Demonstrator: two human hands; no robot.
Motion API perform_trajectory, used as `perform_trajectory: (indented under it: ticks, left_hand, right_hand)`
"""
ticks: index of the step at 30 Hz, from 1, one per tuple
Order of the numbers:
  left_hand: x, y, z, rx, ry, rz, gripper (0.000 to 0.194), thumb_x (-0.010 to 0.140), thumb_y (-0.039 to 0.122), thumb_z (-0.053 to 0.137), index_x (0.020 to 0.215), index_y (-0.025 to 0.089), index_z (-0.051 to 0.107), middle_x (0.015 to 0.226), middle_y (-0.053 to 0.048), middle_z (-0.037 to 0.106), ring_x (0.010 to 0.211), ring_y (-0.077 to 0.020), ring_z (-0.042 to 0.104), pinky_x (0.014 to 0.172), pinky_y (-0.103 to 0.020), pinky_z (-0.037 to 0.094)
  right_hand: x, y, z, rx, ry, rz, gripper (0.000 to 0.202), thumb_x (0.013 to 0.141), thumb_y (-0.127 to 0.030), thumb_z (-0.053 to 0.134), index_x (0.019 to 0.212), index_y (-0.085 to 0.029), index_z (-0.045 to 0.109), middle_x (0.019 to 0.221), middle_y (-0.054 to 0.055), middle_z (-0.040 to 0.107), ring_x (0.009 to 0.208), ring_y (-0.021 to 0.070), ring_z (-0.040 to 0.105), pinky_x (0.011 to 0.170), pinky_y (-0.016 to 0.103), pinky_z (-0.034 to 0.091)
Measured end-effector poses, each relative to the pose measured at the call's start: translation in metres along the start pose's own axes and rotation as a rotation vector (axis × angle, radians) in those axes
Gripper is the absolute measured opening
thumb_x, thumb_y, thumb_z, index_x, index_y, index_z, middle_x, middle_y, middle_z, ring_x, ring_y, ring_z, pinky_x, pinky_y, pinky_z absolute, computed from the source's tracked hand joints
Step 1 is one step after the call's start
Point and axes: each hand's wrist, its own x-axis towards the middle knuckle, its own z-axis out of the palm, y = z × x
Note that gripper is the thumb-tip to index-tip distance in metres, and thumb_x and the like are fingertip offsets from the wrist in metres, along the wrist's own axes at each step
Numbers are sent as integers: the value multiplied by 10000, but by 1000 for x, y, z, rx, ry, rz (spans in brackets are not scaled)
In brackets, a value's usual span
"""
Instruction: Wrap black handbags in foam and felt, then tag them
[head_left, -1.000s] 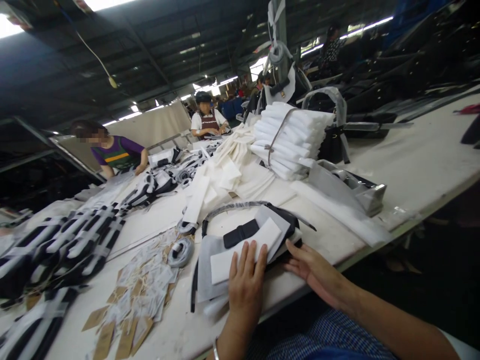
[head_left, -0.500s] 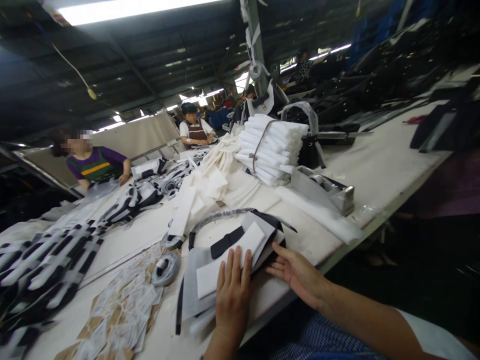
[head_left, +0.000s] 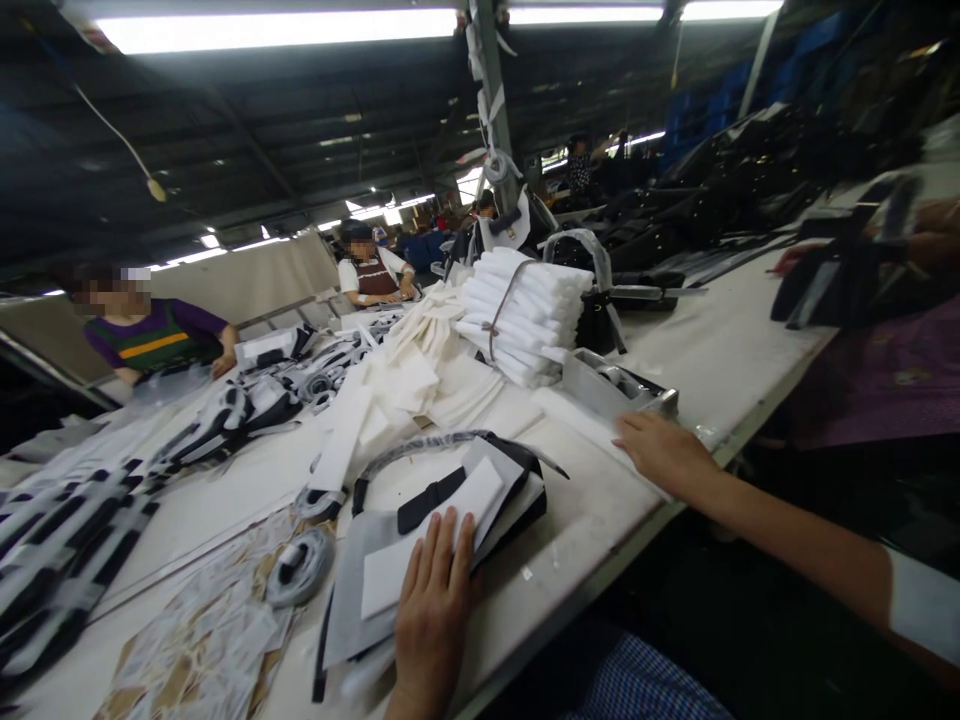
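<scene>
Lies on the table toward six o'clock: black bag, with white sheet beneath flat, open left hand, fingers toward twelve. Reaches toward ten o'clock with right hand, fingers bent at white roll, grip unclear.

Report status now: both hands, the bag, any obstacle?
Left hand flat on white sheet atop bag. Right hand away from bag, at white sheeting, grip unclear. Grey coil, tags beside bag, not blocking.

White sleeve on right arm; blue-white checked garment below; bare fingers.
</scene>
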Motion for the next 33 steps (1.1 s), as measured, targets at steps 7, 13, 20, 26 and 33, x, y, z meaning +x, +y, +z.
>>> perform_trajectory:
  ticks: [7, 13, 20, 26, 33]
  left_hand:
    - [-3, -1, 0, -30, -16, -23, 680, 931, 147, 515, 1542, 216, 224, 1505, -93, 458, 1392, -284, 417, 1078, -440, 458]
    - [-2, -1, -1, -49, -40, -37, 677, 929, 134, 515, 1540, 208, 231, 1517, -95, 441, 1402, -281, 404, 1083, -444, 454]
    - [1, -12, -4, -90, 40, -89, 694, 944, 190, 512, 1552, 211, 180, 1483, -96, 485, 1353, -281, 471, 1031, -435, 502]
    - [4, -17, -9, -109, 86, -152, 680, 954, 193, 486, 1555, 228, 169, 1470, -100, 500, 1332, -277, 498, 1001, -437, 528]
    - [4, -16, -9, -122, 100, -184, 706, 941, 203, 528, 1553, 222, 177, 1476, -106, 493, 1334, -284, 493, 1010, -441, 519]
  right_hand:
    - [10, 2, 4, 51, -54, 37, 246, 927, -266, 571, 788, -152, 739, 832, 135, 732, 870, 305, 630, 771, 408, 424]
    - [13, -6, -15, 129, -11, 13, 285, 950, -340, 544, 831, -177, 745, 888, 119, 746, 867, 276, 633, 843, 403, 407]
    - [-52, -73, -36, 618, -268, -215, 268, 929, -395, 559, 810, -256, 755, 802, 59, 745, 762, 220, 667, 745, 313, 479]
    - [-52, -87, -22, 871, -206, 7, 314, 891, -471, 602, 1095, -277, 742, 1111, 74, 738, 1043, 276, 667, 968, 411, 490]
    - [-47, -119, 39, 797, -152, -46, 567, 858, -416, 647, 1363, -170, 566, 1527, 155, 377, 1444, 350, 285, 1189, 592, 166]
